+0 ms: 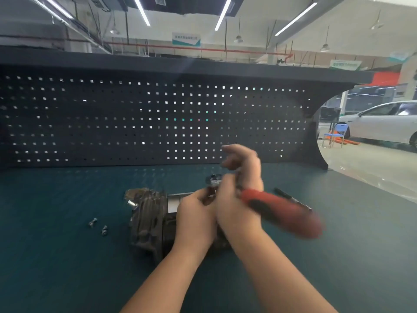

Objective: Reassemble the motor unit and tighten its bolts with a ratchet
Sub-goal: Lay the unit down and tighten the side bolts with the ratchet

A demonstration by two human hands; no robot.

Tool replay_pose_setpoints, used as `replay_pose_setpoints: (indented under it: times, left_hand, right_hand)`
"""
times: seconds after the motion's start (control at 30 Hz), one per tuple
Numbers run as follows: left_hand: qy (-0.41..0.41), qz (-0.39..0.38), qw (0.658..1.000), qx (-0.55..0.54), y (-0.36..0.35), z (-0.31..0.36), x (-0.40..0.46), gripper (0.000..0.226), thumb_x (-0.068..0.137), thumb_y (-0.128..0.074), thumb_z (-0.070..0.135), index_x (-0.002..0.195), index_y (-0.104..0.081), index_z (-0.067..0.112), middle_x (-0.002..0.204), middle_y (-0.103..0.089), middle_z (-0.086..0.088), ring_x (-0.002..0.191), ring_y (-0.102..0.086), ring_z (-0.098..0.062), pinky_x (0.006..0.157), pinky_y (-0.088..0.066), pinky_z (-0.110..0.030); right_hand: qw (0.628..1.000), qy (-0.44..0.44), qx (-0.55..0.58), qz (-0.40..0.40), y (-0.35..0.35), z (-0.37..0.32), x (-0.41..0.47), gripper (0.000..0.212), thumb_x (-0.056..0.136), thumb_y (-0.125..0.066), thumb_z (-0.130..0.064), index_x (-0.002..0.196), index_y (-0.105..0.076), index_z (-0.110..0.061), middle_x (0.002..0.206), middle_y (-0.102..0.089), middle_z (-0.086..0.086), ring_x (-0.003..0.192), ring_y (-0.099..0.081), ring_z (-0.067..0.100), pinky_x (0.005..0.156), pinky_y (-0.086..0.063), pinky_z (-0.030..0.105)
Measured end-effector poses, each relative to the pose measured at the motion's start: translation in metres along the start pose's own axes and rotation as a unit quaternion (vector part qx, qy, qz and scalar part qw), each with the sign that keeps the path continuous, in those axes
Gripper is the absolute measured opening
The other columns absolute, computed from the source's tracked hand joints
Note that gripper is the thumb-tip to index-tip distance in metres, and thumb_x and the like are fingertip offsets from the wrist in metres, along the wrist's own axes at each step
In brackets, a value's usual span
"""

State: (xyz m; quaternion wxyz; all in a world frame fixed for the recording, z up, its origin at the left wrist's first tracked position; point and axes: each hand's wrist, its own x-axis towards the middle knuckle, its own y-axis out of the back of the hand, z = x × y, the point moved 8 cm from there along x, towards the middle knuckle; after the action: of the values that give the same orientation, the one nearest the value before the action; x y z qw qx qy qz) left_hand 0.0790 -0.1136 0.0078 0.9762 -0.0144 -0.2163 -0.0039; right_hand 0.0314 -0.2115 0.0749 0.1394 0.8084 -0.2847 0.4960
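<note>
On the green bench (56, 256), the motor unit (150, 220) lay on its side. The left hand (195, 219) pinched a small part above it; the right hand (239, 199) gripped the blurred red ratchet (284, 213). Two bolts (98, 225) lay left of the motor.

head view | worn high, faces forward and down | close over bench mat (67, 267) | pegboard (112, 120) fills upper frame

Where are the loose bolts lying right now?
In the head view, two loose bolts lie on the green bench mat, left of the motor unit and apart from it, well clear of both hands.
</note>
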Motion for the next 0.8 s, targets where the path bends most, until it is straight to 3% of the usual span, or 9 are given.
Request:
replay_pose_setpoints:
  times: [0.1,0.17,0.27,0.37,0.47,0.57,0.67,0.73,0.8]
  left_hand:
    - [0.005,-0.001,0.999,0.034,0.002,-0.001,0.003,0.041,0.092,-0.057,0.031,0.052,-0.064,0.024,0.057,-0.064,0.004,0.056,-0.055,-0.003,0.052,-0.043,-0.014]
    - [0.008,-0.023,1.000,0.008,0.000,-0.001,0.002,0.036,0.089,-0.062,0.026,0.054,-0.069,0.020,0.058,-0.066,0.004,0.055,-0.055,-0.004,0.051,-0.044,-0.016]
    - [-0.012,-0.044,0.999,0.023,-0.003,0.004,0.001,0.017,0.088,-0.068,0.020,0.073,-0.076,0.016,0.070,-0.074,0.004,0.065,-0.063,-0.003,0.059,-0.048,-0.019]
    - [-0.032,-0.037,0.997,0.051,-0.003,0.005,-0.001,0.010,0.089,-0.068,0.024,0.088,-0.077,0.020,0.080,-0.076,0.012,0.084,-0.069,-0.003,0.076,-0.052,-0.023]
    - [-0.015,-0.019,0.999,0.021,-0.003,0.004,-0.003,0.009,0.087,-0.069,0.019,0.081,-0.075,0.021,0.076,-0.076,0.008,0.076,-0.070,-0.006,0.070,-0.053,-0.024]
    - [-0.016,0.003,1.000,0.005,0.002,0.003,-0.002,0.039,0.089,-0.059,0.004,0.055,-0.066,0.021,0.053,-0.065,0.013,0.054,-0.055,0.001,0.050,-0.043,-0.013]
    - [-0.006,-0.017,1.000,0.015,0.000,0.006,-0.002,0.042,0.090,-0.059,0.011,0.050,-0.060,0.023,0.046,-0.058,0.019,0.052,-0.053,0.000,0.053,-0.043,-0.013]
    - [-0.002,-0.041,0.999,0.004,-0.001,0.007,-0.001,0.034,0.085,-0.069,0.014,0.052,-0.069,0.022,0.054,-0.067,0.011,0.056,-0.056,-0.001,0.054,-0.044,-0.015]
    - [-0.017,-0.054,0.998,0.003,-0.003,0.010,0.000,0.021,0.087,-0.069,0.019,0.069,-0.076,0.026,0.073,-0.075,0.003,0.068,-0.063,-0.004,0.064,-0.049,-0.017]
  right_hand:
    - [0.991,0.091,-0.093,-0.039,-0.015,-0.018,-0.010,0.052,0.065,-0.031,-0.012,0.107,-0.050,-0.036,0.085,-0.045,-0.018,0.087,-0.040,0.008,0.082,-0.032,0.027]
    - [0.991,0.087,-0.091,-0.054,-0.007,-0.006,-0.008,0.046,0.068,-0.033,-0.016,0.106,-0.050,-0.035,0.085,-0.049,-0.014,0.087,-0.042,0.010,0.082,-0.033,0.027]
    - [0.995,-0.065,0.040,-0.061,0.018,0.037,0.005,0.032,0.075,-0.039,-0.017,0.098,-0.056,-0.032,0.081,-0.051,-0.008,0.080,-0.051,0.007,0.075,-0.040,0.019]
    - [0.969,-0.214,0.106,-0.061,0.025,0.064,0.004,0.040,0.074,-0.040,-0.021,0.109,-0.055,-0.033,0.088,-0.051,-0.001,0.073,-0.048,-0.003,0.069,-0.039,0.011]
    - [0.982,-0.161,0.099,0.011,0.023,0.043,0.004,0.056,0.069,-0.034,-0.009,0.108,-0.051,-0.046,0.091,-0.051,-0.005,0.081,-0.048,0.003,0.073,-0.041,0.013]
    - [0.997,-0.067,-0.001,-0.033,-0.005,0.007,0.003,0.064,0.066,-0.036,-0.001,0.114,-0.058,-0.035,0.083,-0.050,-0.011,0.086,-0.041,0.012,0.081,-0.037,0.033]
    - [0.989,0.077,-0.106,-0.069,-0.017,-0.017,-0.007,0.059,0.065,-0.032,-0.014,0.119,-0.049,-0.032,0.090,-0.053,-0.010,0.090,-0.038,0.011,0.083,-0.027,0.029]
    - [0.995,0.032,-0.075,-0.055,-0.002,0.004,-0.002,0.053,0.066,-0.033,-0.017,0.112,-0.046,-0.041,0.093,-0.054,-0.010,0.094,-0.042,0.010,0.086,-0.029,0.026]
    - [0.997,-0.068,0.018,-0.042,0.017,0.037,0.005,0.045,0.070,-0.038,-0.014,0.105,-0.049,-0.041,0.091,-0.051,-0.007,0.092,-0.047,0.012,0.086,-0.035,0.024]
